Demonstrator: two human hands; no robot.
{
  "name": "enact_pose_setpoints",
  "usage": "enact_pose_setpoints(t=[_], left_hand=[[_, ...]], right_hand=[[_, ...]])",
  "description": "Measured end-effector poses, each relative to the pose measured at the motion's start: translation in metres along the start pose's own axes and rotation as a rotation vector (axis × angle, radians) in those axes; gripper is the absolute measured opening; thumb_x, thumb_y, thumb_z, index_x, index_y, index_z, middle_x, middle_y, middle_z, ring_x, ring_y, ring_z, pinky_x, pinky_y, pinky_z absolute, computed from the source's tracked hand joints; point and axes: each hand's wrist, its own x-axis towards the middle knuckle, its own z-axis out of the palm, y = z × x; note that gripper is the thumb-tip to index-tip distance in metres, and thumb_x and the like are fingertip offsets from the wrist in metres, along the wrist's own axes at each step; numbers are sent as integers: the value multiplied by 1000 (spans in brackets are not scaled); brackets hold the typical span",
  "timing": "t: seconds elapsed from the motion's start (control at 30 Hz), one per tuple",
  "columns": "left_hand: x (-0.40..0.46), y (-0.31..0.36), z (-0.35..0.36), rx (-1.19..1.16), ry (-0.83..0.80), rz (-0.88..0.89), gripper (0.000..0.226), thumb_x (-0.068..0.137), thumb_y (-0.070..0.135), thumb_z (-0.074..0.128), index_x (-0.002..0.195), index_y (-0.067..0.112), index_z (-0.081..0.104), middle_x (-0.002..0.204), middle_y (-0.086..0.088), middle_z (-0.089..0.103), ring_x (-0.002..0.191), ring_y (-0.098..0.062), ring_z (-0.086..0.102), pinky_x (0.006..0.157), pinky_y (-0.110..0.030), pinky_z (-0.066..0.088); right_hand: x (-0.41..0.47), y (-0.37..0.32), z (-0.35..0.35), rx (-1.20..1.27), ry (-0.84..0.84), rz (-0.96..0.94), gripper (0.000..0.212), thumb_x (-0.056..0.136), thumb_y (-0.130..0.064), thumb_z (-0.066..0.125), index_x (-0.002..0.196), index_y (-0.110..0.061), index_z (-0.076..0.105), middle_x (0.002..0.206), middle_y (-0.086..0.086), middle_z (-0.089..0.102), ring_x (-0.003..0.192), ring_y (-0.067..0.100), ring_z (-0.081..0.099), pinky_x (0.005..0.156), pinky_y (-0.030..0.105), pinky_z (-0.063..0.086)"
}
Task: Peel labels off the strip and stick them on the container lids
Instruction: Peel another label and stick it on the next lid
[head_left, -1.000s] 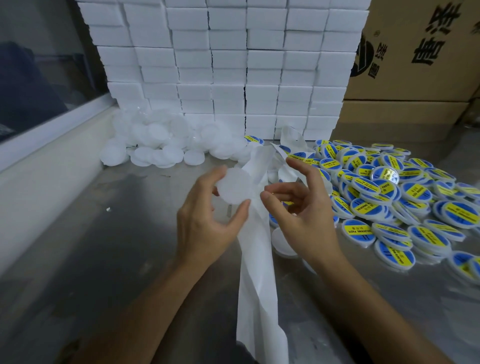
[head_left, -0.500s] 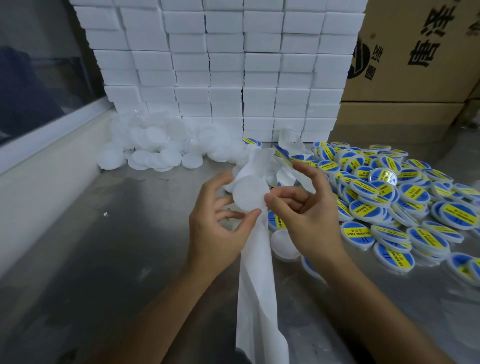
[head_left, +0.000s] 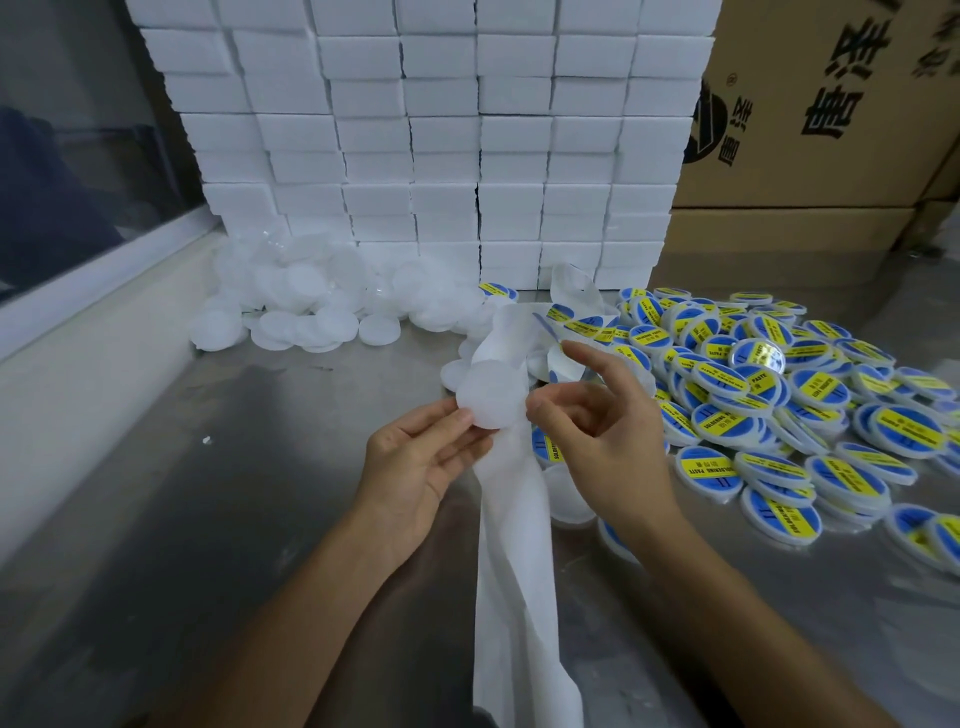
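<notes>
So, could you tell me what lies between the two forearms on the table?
The white backing strip runs down between them, over the metal table, in the head view.

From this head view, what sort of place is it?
Likely a small packing or labelling workshop: a heap of labelled solder-paste lids on a steel worktable, a pile of blank white lids, and stacked white boxes beside printed cartons.
</notes>
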Motion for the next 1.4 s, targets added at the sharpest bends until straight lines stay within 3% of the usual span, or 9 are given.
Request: enact_pose_setpoints(t=[0.1,0.2,0.33,0.5,0.77,1.4], left_hand=[[1,2,0,-40,54,-28,11,67,6,70,75,6,78,89,-20,74,81,-27,74,66,-29,59],[1,3,0,-38,79,-38,10,66,5,70,72,6,77,83,-18,74,75,-24,73,64,-28,58],[1,2,0,-10,89,-40,16,63,6,72,79,4,77,86,-18,74,75,-23,72,66,-28,59],[0,2,0,40,47,-41,28,67,9,72,93,0,74,97,-21,73,85,-25,72,73,-29,60],[-2,3,1,89,14,-42,22,67,13,73,87,6,78,96,-19,74,85,-24,73,67,-25,58],[-3,3,2,119,-10,-19,18,66,13,74,83,10,80,92,-16,75,83,-22,74,66,-24,57]], right_hand=[[5,-2,-5,-154,115,-96,19,86,-13,72,105,-19,70,103,1,64,80,9,69,70,23,55],[9,-7,-14,-83,134,-70,7,88,-10,70,93,-13,73,87,1,73,77,10,70,70,21,55],[8,-12,-15,106,31,92,7,87,-9,69,92,-9,74,77,4,75,70,12,71,66,18,55],[4,-10,-7,20,-38,82,10,83,-9,73,87,-18,75,76,0,76,69,16,71,63,17,54],[2,-7,-3,-66,-82,23,15,82,-10,73,85,-25,73,75,-15,74,71,6,72,65,12,53],[3,2,-4,-115,-89,-8,15,82,-13,75,86,-28,74,79,-15,75,77,8,72,69,18,57]])
